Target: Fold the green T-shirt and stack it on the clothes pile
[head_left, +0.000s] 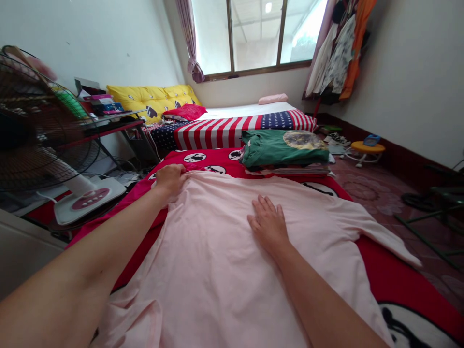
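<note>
A pale pink long-sleeved shirt lies spread across the red bedcover, with one sleeve stretched out to the right. At its upper left edge, my left hand is closed on a bit of the fabric. My right hand rests flat on the middle of the shirt, fingers stretched out. The cloth is bunched and creased along the left side and at the lower left. Just beyond the shirt stands a stack of folded clothes with a green T-shirt on top.
On the left, a floor fan stands close to my left arm. A second bed with a striped, starred cover is under the window. Clothes hang at the back right, above a small yellow stool.
</note>
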A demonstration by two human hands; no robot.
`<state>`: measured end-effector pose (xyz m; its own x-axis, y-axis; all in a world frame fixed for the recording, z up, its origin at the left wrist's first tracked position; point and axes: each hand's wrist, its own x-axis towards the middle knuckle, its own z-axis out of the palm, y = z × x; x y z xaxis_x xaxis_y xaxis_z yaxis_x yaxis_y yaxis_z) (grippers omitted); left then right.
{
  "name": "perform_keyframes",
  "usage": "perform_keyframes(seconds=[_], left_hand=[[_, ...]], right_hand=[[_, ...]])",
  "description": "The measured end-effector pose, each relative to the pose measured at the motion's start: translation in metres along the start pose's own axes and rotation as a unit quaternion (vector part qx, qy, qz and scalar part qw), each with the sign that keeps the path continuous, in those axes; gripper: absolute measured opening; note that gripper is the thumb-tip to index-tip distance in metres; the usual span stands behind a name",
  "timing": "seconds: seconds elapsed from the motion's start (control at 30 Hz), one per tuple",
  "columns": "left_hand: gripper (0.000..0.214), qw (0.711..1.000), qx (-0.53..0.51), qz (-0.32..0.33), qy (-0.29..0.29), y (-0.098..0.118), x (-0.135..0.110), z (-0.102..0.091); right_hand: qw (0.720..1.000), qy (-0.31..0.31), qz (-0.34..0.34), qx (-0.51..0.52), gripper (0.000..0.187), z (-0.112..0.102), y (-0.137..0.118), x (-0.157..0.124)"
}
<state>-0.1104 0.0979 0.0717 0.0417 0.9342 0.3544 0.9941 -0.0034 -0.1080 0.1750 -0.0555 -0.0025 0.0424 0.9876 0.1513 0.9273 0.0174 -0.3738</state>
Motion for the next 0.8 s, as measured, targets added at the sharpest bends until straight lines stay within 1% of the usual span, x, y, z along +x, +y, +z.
perform_keyframes(seconds=[0.07, 0.13, 0.17, 0.27, 0.37, 0.5, 0.57, 0.67, 0.73, 0.8], left_hand=[[0.044, 1.0, -0.012, -0.016, -0.008, -0.013, -0.002, -0.002], [0.047, 0.999, -0.012, -0.031, -0.028, -0.025, -0.004, -0.003], [0.045, 0.999, -0.01, -0.035, -0.039, -0.03, -0.006, -0.003], [0.028, 0.997, -0.002, -0.041, -0.059, -0.04, -0.011, -0.001], [0.019, 0.997, 0.003, -0.048, -0.06, -0.043, -0.015, 0.002], [0.025, 0.996, 0.013, -0.085, -0.025, -0.044, -0.008, -0.001], [0.028, 0.995, 0.016, -0.097, -0.01, -0.042, -0.001, -0.003], [0.022, 0.996, 0.016, -0.089, -0.017, -0.032, 0.006, -0.005], [0.022, 0.997, 0.019, -0.077, -0.006, -0.017, 0.008, -0.006], [0.027, 0.998, 0.01, -0.052, 0.029, 0.006, 0.005, -0.007]], right_hand=[[1.0, -0.001, 0.0, -0.002, 0.05, 0.0, 0.0, 0.0], [1.0, 0.0, 0.001, -0.001, 0.05, 0.0, 0.0, 0.0], [1.0, 0.0, 0.001, 0.0, 0.05, 0.0, 0.0, 0.0], [1.0, 0.004, 0.003, 0.002, 0.05, 0.0, -0.001, 0.0], [1.0, 0.003, 0.003, 0.003, 0.05, 0.0, -0.001, -0.001], [1.0, 0.002, -0.001, 0.002, 0.05, -0.001, -0.001, 0.0], [1.0, 0.001, 0.0, 0.0, 0.05, 0.0, 0.0, 0.0], [1.0, -0.002, 0.004, 0.0, 0.05, 0.0, 0.0, 0.0], [1.0, -0.001, 0.004, 0.001, 0.049, 0.001, -0.001, 0.0], [1.0, 0.002, 0.002, 0.002, 0.049, 0.001, -0.001, 0.0]])
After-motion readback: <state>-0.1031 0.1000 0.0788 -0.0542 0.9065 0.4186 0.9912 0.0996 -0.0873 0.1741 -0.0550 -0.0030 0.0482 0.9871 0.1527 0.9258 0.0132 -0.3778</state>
